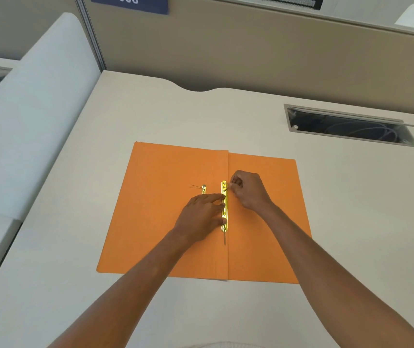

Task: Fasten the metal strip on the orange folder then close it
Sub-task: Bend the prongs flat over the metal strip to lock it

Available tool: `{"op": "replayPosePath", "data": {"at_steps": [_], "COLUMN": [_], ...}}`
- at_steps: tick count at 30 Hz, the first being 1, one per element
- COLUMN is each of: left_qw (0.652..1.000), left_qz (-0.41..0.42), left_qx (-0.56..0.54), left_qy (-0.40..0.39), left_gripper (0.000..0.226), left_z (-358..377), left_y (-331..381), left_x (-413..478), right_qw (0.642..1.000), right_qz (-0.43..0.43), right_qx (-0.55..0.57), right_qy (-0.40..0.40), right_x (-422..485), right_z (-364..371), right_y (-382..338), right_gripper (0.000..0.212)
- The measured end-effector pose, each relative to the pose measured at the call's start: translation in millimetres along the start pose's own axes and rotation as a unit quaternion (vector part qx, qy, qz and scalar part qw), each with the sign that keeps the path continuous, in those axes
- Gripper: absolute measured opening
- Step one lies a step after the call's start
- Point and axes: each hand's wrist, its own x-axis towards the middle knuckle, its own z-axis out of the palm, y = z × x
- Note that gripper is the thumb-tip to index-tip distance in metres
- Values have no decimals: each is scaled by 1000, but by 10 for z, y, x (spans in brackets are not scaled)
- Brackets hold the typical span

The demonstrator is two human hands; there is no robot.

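My left hand (204,216) presses flat on the metal strip (224,205), whose long axis runs 12-to-6 along the orange folder (158,222) spine, while my right hand (247,190) pinches its 12 o'clock prong.

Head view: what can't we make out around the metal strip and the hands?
- Metal strip, head view: its middle is covered by the left hand fingers, so whether it is fastened there is hidden.
- Right hand: pinches at the strip's top end; the prong it may hold is too small to tell.
- Small brass piece on the orange folder: lower part hidden behind the left hand.
- Both elbows: cut off by the bottom edge.
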Motion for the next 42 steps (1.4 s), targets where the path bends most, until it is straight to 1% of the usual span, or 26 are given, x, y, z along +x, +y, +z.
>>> {"op": "replayPosePath", "data": {"at_steps": [7, 13, 19, 23, 24, 27, 30, 33, 36, 42], "left_qw": [1000, 1000, 1000, 1000, 1000, 1000, 1000, 1000, 1000, 1000], "left_qz": [-1, -4, -4, -3, -2, -3, -1, -1, 5, 15], "left_qx": [0, 0, -5, 0, 1, 2, -6, -6, 0, 3], "left_qy": [-4, 0, 5, 5, 4, 1, 5, 7, 10, 20], "left_gripper": [37, 39, 38, 39, 40, 41, 40, 39, 38, 38], "left_z": [7, 17, 18, 11, 8, 5, 12, 24, 28, 36], "left_y": [-5, -9, 0, 5, 7, 6, 8, 5, -1, 9], "left_x": [-4, 3, -2, -3, -6, -9, -16, -17, -13, -16], "right_qw": [993, 975, 958, 947, 949, 967, 984, 992, 994, 997], "right_qz": [-63, -135, -172, -215, -212, -167, -117, -83, -56, -9], "right_qx": [-98, -175, -226, -235, -230, -189, -121, -66, -51, -30], "right_qy": [-12, -14, -27, -36, -39, -46, -56, -71, -79, -69], "right_x": [22, 36, 72, 68, 78, 137, 185, 229, 274, 340], "right_z": [36, 52, 38, 69, 72, 49, 20, -2, -8, -37], "right_y": [-10, -38, -64, -106, -117, -125, -121, -116, -127, -148], "right_gripper": [5, 5, 7, 9, 9, 8, 8, 6, 6, 11]}}
